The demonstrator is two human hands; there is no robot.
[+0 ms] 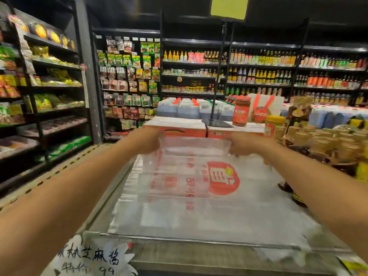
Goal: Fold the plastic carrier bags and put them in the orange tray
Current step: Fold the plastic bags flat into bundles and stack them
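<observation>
A clear plastic carrier bag (pixel 191 176) with red print and a round red logo lies spread on a pile of similar bags (pixel 209 218) on a flat surface. My left hand (pixel 151 142) grips the bag's far left corner. My right hand (pixel 241 145) grips its far right corner. Both arms are stretched forward and the far edge is lifted a little off the pile. No orange tray is recognisable in view.
Orange and white cartons (pixel 185 126) stand just beyond the bags, with a red jar (pixel 241 112) and a black sign pole (pixel 218 76) on them. Jars (pixel 322 140) crowd the right side. Store shelves (pixel 49 96) line the left and back. A handwritten price sign (pixel 89 257) sits in front.
</observation>
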